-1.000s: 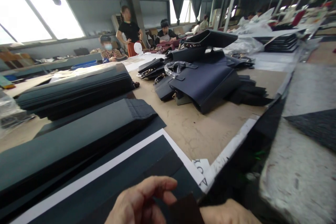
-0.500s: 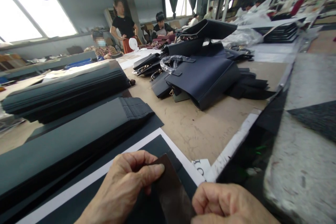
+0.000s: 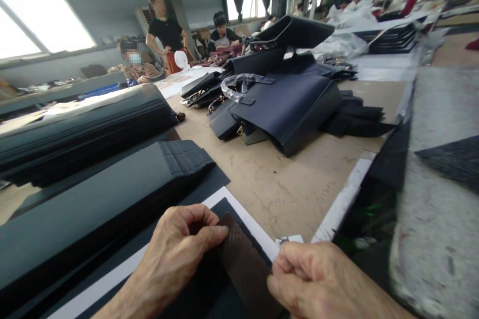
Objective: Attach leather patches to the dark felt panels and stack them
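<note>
At the bottom of the head view both of my hands hold a dark brown leather strip (image 3: 241, 264). My left hand (image 3: 175, 254) pinches its upper end between thumb and fingers. My right hand (image 3: 318, 281) grips its right edge with curled fingers. The strip lies over dark sheets on a white board (image 3: 245, 219) on the workbench (image 3: 284, 184). A long stack of dark grey panels (image 3: 105, 189) runs just left of my left hand.
A second stack of dark panels (image 3: 82, 119) lies farther back on the left. Dark navy bags (image 3: 284, 104) are piled mid-bench, one handle wrapped in plastic. Flat black pieces (image 3: 359, 119) lie to their right. Three people (image 3: 164, 35) are at benches in the background. The bench's right edge drops off.
My hands rose into view and closed on the brown strip: the left hand went from open fingers to a pinch. The view shifted slightly left and down.
</note>
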Demonstrator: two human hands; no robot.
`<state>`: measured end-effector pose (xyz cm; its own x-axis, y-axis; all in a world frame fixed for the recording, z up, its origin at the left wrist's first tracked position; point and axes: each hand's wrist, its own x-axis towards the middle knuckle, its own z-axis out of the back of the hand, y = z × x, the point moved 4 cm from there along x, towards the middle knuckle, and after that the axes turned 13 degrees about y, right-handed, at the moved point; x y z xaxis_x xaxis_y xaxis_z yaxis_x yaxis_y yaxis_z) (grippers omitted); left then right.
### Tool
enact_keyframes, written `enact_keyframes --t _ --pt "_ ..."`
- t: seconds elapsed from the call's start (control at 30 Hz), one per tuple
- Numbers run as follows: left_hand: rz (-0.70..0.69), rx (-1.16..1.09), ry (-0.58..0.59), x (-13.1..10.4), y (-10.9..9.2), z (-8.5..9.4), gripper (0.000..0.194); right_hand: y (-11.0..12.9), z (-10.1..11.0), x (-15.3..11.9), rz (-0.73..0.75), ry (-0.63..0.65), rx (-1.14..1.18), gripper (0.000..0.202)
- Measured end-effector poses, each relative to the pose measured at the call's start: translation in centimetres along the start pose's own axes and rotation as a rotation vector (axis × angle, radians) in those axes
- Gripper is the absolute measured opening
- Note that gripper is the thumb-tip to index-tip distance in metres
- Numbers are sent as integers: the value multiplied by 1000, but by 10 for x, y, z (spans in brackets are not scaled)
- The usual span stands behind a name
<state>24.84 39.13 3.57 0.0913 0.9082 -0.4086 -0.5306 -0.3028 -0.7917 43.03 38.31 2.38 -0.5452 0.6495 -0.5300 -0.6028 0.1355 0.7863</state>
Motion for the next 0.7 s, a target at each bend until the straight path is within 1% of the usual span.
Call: enact_keyframes --t 0.1,0.23,0.3,0.37,0.4,0.43,0.53,0.6,0.7 --pt "5 11 12 6 0 0 27 5 6 3 -24 -45 -127 20" --pt "34 23 33 12 0 0 29 9 9 7 -9 -15 -276 25" --pt "37 37 41 15 0 -1 30 9 10 9 -61 -11 -350 24" --pt "34 66 34 17 0 0 30 9 12 10 -123 -32 -402 19" --pt "32 80 31 17 0 0 30 9 12 11 -139 -15 -414 17" --pt "31 95 28 18 0 0 30 10 11 11 -134 3 -440 15" --pt "38 132 14 19 1 1 31 11 8 13 -48 59 -518 17" --pt "48 145 11 20 1 2 31 11 9 14 -15 31 -535 17" --pt "48 162 8 21 -1 2 29 11 8 16 22 32 -559 17"
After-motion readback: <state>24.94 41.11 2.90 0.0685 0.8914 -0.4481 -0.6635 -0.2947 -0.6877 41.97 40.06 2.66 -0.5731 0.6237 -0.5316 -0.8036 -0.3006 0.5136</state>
